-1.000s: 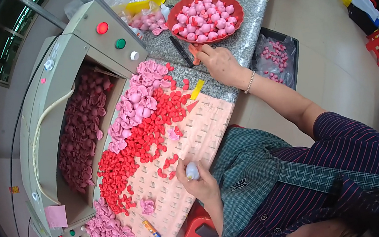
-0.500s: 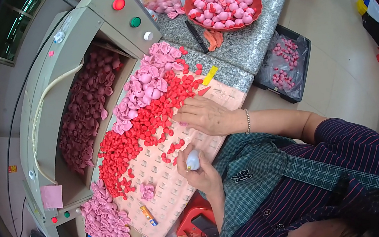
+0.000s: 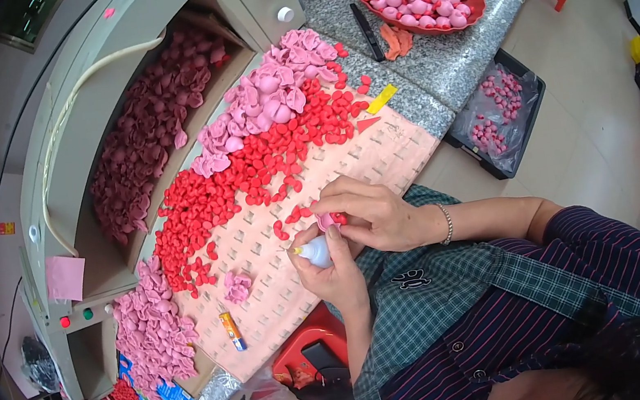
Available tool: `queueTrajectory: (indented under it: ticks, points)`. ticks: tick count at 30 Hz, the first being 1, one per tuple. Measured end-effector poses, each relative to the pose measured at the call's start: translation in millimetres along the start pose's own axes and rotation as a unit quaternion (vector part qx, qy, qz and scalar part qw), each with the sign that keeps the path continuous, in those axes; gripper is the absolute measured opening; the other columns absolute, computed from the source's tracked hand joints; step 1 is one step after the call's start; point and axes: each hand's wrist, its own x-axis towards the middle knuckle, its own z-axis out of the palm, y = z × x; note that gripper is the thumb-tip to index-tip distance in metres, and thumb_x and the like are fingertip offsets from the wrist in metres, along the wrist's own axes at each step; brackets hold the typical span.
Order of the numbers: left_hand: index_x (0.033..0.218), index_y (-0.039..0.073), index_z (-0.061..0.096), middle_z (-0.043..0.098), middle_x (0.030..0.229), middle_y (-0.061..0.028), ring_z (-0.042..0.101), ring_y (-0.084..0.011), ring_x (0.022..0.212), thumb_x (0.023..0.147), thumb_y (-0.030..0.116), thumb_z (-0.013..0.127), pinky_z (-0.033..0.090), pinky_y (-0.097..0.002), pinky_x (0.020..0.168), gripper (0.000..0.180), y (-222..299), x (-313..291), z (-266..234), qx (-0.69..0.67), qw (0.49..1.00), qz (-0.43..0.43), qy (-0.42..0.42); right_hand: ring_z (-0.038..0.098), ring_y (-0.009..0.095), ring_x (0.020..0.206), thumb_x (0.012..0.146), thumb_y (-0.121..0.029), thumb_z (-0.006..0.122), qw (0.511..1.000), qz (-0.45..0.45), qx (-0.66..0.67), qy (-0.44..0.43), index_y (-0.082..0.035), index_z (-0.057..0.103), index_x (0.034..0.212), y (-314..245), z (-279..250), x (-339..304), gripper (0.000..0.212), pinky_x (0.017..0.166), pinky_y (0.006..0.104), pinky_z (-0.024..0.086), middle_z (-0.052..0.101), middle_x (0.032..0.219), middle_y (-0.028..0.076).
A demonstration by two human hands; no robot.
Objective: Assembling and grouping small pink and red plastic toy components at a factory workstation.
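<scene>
My left hand (image 3: 329,271) is closed around a small white squeeze bottle (image 3: 314,253) with a yellow tip. Close beside it, my right hand (image 3: 380,216) pinches a pink petal-like piece (image 3: 327,222) with a small red piece (image 3: 339,218) against it. My left fingertips meet the pink piece too. Beyond my hands, a broad pile of red bean-shaped pieces (image 3: 249,169) covers part of the pale pink perforated mat (image 3: 270,307). Pink cupped pieces (image 3: 271,95) line the pile's far side. One pink piece (image 3: 237,287) lies alone on the mat, near a small yellow-orange tube (image 3: 232,331).
A grey machine (image 3: 72,146) with a dark opening full of pink pieces stands at left. On the granite counter (image 3: 472,53) are a red bowl (image 3: 478,11) of pink balls and a black pen-like object (image 3: 366,32). A black crate (image 3: 509,163) is on the floor; a red stool (image 3: 278,363) stands below.
My right hand has come back from the edge of the red pile to my left hand, and a red piece now shows at the pink piece. My left hand still holds the bottle. The view has shifted.
</scene>
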Motion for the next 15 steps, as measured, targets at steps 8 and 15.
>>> queueTrajectory:
  ticks: [8,15]
  points:
    - [0.100,0.002,0.056,0.060,0.084,-0.0013,0.056,-0.0058,0.068,0.092,0.003,0.068,0.046,-0.0206,0.061,0.015,15.3,7.9,-16.5,0.052,0.997,0.027,-0.043,0.062,0.010,0.099,0.095,-0.001,0.061,0.850,0.241,0.456,-0.108,0.000,0.059,0.128,8.8,-0.5,-11.8,0.034,0.081,0.0248,0.053,0.062,0.116,0.005]
    - [0.100,0.001,0.055,0.061,0.083,-0.0039,0.058,-0.0076,0.070,0.091,0.002,0.069,0.048,-0.0229,0.063,0.017,38.1,10.6,-20.6,0.112,0.990,0.015,-0.088,0.064,0.010,0.097,0.095,-0.004,0.063,0.764,0.323,0.538,-0.152,-0.002,0.057,0.131,16.8,-3.9,-13.9,0.036,0.080,0.0246,0.054,0.066,0.110,0.006]
